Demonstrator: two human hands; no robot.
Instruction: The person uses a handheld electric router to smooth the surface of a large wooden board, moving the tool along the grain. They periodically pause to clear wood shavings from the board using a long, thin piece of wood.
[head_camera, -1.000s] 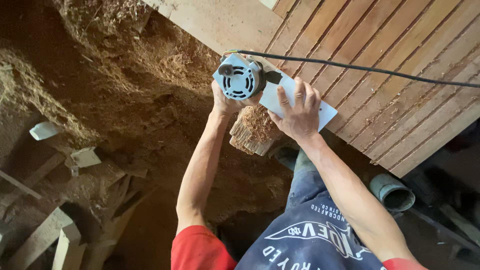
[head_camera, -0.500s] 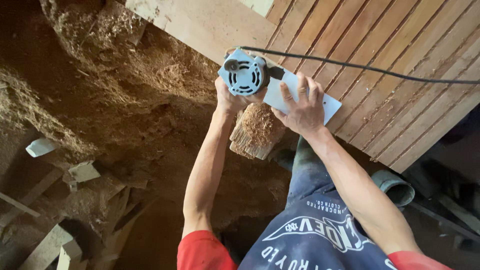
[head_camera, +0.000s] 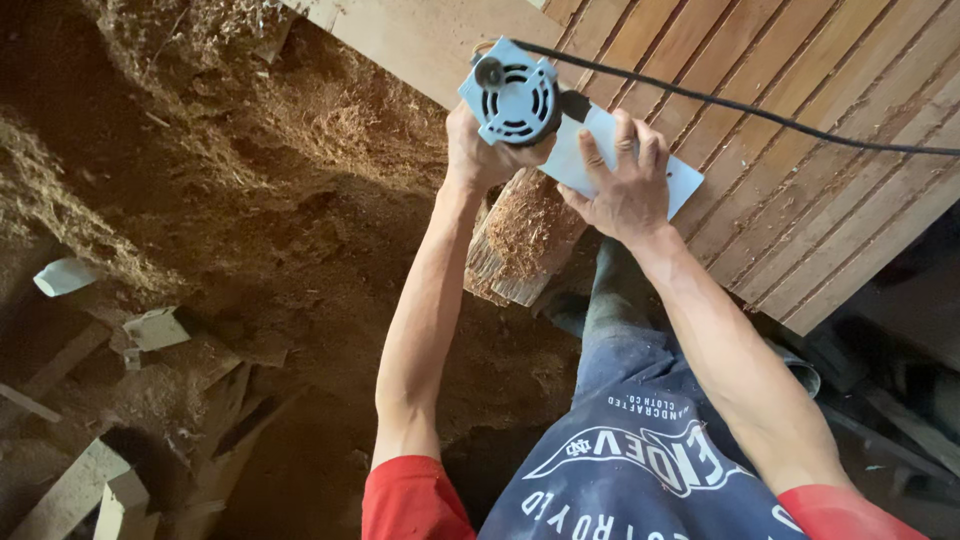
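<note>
A light blue power tool (head_camera: 515, 100) with a round vented motor housing and a flat pale base plate (head_camera: 680, 185) rests on a panel of grooved reddish wooden boards (head_camera: 800, 150). My left hand (head_camera: 480, 150) grips the motor housing from below. My right hand (head_camera: 620, 190) lies spread on the base plate, pressing it onto the boards. A black cord (head_camera: 760, 110) runs from the tool off to the right. A sawdust-covered wooden block (head_camera: 520, 240) stands under the panel's edge, below my hands.
A pale plank (head_camera: 430, 40) borders the grooved panel. Deep heaps of sawdust (head_camera: 250, 180) cover the ground at left. Wood offcuts (head_camera: 150, 330) and scrap planks (head_camera: 80, 490) lie at lower left. A grey pipe (head_camera: 800, 370) is near my right arm.
The tool and both hands have slid a little along the panel edge, toward the pale plank. My grip on it is unchanged.
</note>
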